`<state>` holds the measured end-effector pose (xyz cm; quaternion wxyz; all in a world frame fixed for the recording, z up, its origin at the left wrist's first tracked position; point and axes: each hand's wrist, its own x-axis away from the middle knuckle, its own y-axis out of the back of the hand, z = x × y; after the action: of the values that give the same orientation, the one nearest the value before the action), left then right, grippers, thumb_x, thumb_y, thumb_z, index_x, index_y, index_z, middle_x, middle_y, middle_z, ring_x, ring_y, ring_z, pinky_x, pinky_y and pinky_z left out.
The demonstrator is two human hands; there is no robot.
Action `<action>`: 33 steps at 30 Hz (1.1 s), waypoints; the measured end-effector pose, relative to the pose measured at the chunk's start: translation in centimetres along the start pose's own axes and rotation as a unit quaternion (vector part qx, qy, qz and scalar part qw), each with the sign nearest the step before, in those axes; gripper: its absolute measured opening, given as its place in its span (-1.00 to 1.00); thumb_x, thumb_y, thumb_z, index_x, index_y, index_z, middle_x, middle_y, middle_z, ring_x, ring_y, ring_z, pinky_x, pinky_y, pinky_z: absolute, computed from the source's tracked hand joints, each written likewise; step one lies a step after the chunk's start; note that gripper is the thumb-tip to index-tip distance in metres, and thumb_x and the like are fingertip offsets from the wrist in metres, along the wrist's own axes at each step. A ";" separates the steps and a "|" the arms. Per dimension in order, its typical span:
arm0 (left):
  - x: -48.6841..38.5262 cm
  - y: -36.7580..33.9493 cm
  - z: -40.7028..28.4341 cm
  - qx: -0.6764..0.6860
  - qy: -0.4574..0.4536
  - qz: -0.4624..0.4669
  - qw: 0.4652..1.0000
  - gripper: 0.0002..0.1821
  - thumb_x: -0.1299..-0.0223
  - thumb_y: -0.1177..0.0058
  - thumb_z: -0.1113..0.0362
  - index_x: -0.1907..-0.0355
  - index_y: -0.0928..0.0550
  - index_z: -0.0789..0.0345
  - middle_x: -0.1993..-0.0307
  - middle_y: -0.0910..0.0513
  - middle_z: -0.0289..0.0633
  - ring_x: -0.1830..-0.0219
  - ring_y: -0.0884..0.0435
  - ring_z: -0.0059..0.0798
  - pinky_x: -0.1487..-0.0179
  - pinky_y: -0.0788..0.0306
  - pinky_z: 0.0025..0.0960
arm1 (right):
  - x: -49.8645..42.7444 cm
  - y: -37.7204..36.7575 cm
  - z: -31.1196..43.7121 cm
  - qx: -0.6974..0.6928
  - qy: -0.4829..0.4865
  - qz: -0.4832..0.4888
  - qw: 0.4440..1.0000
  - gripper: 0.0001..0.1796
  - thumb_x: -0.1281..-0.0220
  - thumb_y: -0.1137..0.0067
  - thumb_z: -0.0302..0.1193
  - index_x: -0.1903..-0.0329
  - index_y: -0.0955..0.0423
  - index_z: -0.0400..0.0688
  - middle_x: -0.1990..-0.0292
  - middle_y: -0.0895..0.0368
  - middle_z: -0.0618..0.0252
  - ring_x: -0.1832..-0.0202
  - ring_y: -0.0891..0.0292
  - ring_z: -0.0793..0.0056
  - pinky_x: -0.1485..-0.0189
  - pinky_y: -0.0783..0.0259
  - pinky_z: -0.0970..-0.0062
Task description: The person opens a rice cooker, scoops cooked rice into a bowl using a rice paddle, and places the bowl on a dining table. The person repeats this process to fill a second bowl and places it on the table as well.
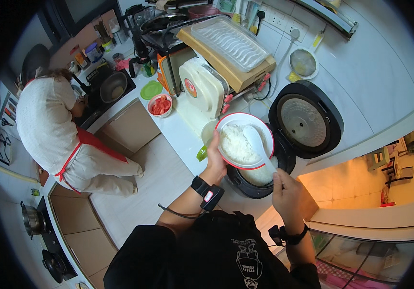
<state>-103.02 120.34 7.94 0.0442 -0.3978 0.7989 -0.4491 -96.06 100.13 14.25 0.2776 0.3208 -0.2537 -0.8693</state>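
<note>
My left hand (215, 160) grips the left rim of a white bowl with a red edge (247, 164). Cooked white rice (236, 144) fills much of the bowl. In my right hand (285, 191) is the handle of a white rice paddle (255, 139), whose blade rests on the rice. Directly below the bowl stands a black rice cooker (254, 191) with its lid (304, 119) raised. More rice (259, 176) shows in the cooker's pot, partly hidden by the bowl and my right hand.
A person (48, 119) in a red apron leans over a wok (113, 86) at the left. Beside the cooker are a green-handled cup (202, 153) and a cream container (201, 86). A bowl of red food pieces (160, 105) sits farther along the counter. A doorway (337, 180) opens at right.
</note>
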 end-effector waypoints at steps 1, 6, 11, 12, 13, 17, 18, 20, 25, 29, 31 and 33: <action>0.1 0.0 -0.1 -0.002 -0.001 0.002 1.000 -0.32 -0.44 0.34 -0.19 -0.34 -0.31 0.32 -0.24 -0.45 -0.06 -0.29 -0.41 -0.25 -0.37 -0.25 -0.25 | -0.1 0.0 0.2 0.004 0.000 0.012 1.000 -0.84 -0.32 -0.06 -0.51 0.13 -0.55 -0.30 0.57 -0.49 -0.01 0.61 -0.47 0.23 0.54 -0.30 0.42; 0.7 0.3 -0.8 0.005 0.019 -0.009 1.000 -0.31 -0.44 0.35 -0.19 -0.33 -0.31 0.33 -0.25 -0.45 -0.06 -0.29 -0.41 -0.25 -0.36 -0.26 -0.26 | -0.1 -1.2 1.6 0.016 0.028 -0.015 0.999 -0.86 -0.31 -0.07 -0.52 0.16 -0.54 -0.32 0.55 -0.52 -0.02 0.60 -0.46 0.17 0.54 -0.31 0.39; 0.3 1.7 -0.9 0.026 0.002 0.024 0.999 -0.27 -0.39 0.23 -0.22 -0.29 -0.34 0.41 -0.22 -0.46 0.01 -0.26 -0.44 -0.22 -0.33 -0.30 -0.26 | 0.3 -2.1 2.8 -0.022 0.045 -0.078 0.996 -0.85 -0.30 -0.08 -0.51 0.15 -0.55 -0.31 0.56 -0.51 0.02 0.62 -0.45 0.22 0.55 -0.31 0.41; 0.2 2.2 -0.9 0.028 0.016 0.013 0.999 -0.27 -0.39 0.24 -0.22 -0.28 -0.34 0.41 -0.22 -0.47 0.00 -0.26 -0.45 -0.23 -0.34 -0.29 -0.27 | 0.3 -2.3 2.9 -0.002 0.043 -0.033 0.999 -0.85 -0.31 -0.08 -0.51 0.15 -0.55 -0.31 0.56 -0.52 0.03 0.62 -0.45 0.25 0.54 -0.31 0.42; 0.0 2.7 -1.0 0.027 0.016 0.008 0.999 -0.27 -0.39 0.25 -0.22 -0.28 -0.34 0.41 -0.21 -0.47 -0.01 -0.25 -0.45 -0.24 -0.33 -0.29 -0.27 | 0.4 -2.6 3.0 0.005 0.041 0.011 0.999 -0.84 -0.31 -0.08 -0.51 0.14 -0.55 -0.31 0.56 -0.52 0.03 0.63 -0.45 0.28 0.54 -0.32 0.44; -0.5 4.3 -1.6 0.031 0.019 0.014 0.999 -0.27 -0.41 0.30 -0.23 -0.29 -0.33 0.40 -0.20 -0.48 -0.02 -0.23 -0.46 -0.24 -0.31 -0.32 -0.25 | 1.3 -3.0 3.1 -0.015 -0.042 0.017 0.999 -0.82 -0.33 -0.06 -0.50 0.11 -0.54 -0.33 0.56 -0.51 0.04 0.62 -0.44 0.40 0.52 -0.33 0.48; -0.4 4.7 -1.9 0.028 0.018 0.021 0.999 -0.27 -0.41 0.30 -0.23 -0.28 -0.34 0.39 -0.19 -0.49 -0.03 -0.21 -0.48 -0.24 -0.30 -0.33 -0.24 | 1.5 -3.0 2.9 -0.019 -0.038 -0.034 0.999 -0.82 -0.36 -0.06 -0.46 0.14 -0.55 -0.33 0.63 -0.47 0.19 0.65 -0.37 0.56 0.57 -0.25 0.55; -0.1 5.6 -2.7 0.019 0.018 0.046 0.999 -0.26 -0.42 0.33 -0.22 -0.31 -0.30 0.41 -0.24 -0.43 -0.01 -0.27 -0.42 -0.24 -0.33 -0.29 -0.26 | 1.9 -2.8 2.4 -0.143 -0.157 -0.102 0.972 -0.79 -0.38 -0.06 -0.42 0.14 -0.57 -0.33 0.67 -0.39 0.35 0.66 -0.27 0.67 0.59 -0.14 0.63; -0.1 7.4 -4.6 0.003 0.017 0.001 1.000 -0.28 -0.43 0.34 -0.22 -0.32 -0.29 0.38 -0.24 -0.43 -0.02 -0.28 -0.41 -0.23 -0.33 -0.28 -0.25 | 2.0 -3.4 -1.3 -0.273 -0.431 -0.164 0.844 -0.71 -0.41 -0.05 -0.29 0.45 -0.48 -0.13 0.69 -0.24 0.56 0.72 -0.06 0.80 0.68 0.06 0.70; 0.0 8.9 -5.1 -0.001 0.015 -0.009 1.000 -0.29 -0.42 0.31 -0.21 -0.30 -0.33 0.38 -0.23 -0.45 -0.04 -0.27 -0.42 -0.25 -0.32 -0.28 -0.26 | 1.9 -6.7 -6.2 -0.313 -0.496 -0.159 0.794 -0.67 -0.40 -0.07 -0.24 0.52 -0.41 -0.06 0.68 -0.29 0.54 0.74 -0.05 0.75 0.71 0.06 0.68; 0.5 9.4 -5.2 -0.024 -0.005 -0.007 1.000 -0.29 -0.42 0.31 -0.22 -0.28 -0.34 0.38 -0.22 -0.46 -0.05 -0.26 -0.43 -0.26 -0.31 -0.29 -0.26 | 1.4 -7.9 -8.3 -0.315 -0.548 -0.169 0.756 -0.68 -0.40 -0.06 -0.23 0.49 -0.44 -0.08 0.62 -0.36 0.50 0.71 -0.10 0.74 0.71 0.03 0.67; 1.3 9.4 -5.1 -0.027 -0.005 -0.033 0.999 -0.31 -0.43 0.33 -0.21 -0.27 -0.36 0.38 -0.21 -0.48 -0.07 -0.24 -0.45 -0.27 -0.29 -0.31 -0.28 | 1.1 -8.6 -9.5 -0.364 -0.542 -0.171 0.738 -0.73 -0.40 -0.05 -0.25 0.42 -0.45 -0.09 0.57 -0.40 0.47 0.68 -0.13 0.75 0.70 -0.01 0.67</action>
<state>-111.68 125.63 4.24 0.0221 -0.4271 0.7969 -0.4267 -92.90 103.06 2.11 0.0352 -0.2924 0.0333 -0.9551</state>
